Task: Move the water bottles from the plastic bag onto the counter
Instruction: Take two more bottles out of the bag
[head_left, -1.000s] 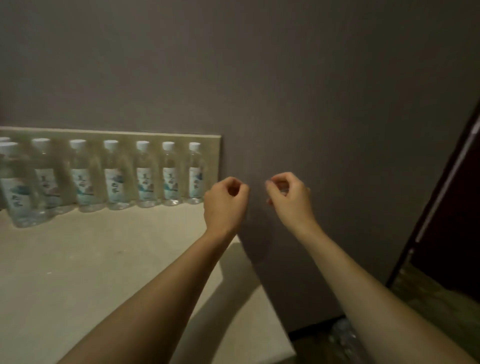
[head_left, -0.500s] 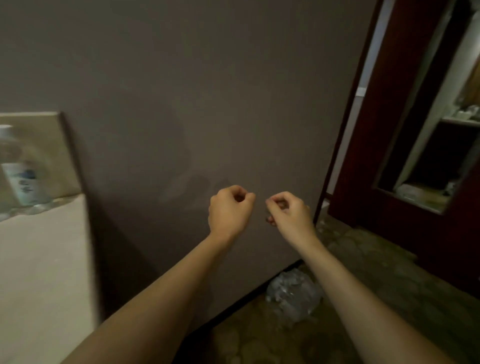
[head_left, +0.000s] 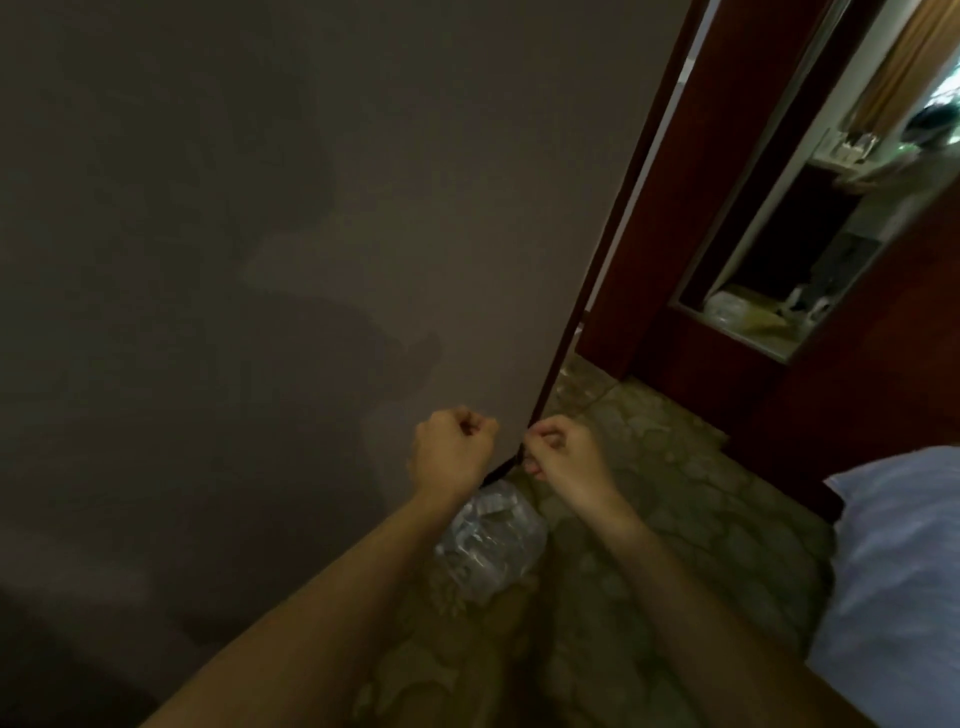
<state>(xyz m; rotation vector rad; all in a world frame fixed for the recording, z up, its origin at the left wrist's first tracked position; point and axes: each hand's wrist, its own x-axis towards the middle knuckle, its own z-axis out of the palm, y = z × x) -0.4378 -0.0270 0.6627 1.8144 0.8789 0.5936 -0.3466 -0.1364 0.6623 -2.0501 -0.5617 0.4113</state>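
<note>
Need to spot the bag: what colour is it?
Clear, see-through plastic bag on the floor; head view.

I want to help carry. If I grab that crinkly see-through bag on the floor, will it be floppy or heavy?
Probably floppy: the plastic bag looks thin and crumpled, slumped against the wall. It may be heavy and lumpy, since it bulges. Both hands help; the left hand and right hand are empty.

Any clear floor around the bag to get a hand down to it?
Bare carpet lies right of the plastic bag, up to the blue bedding. The bag's left side is tight against the wall. Above it hang the left hand and right hand, both curled and holding nothing.
</note>
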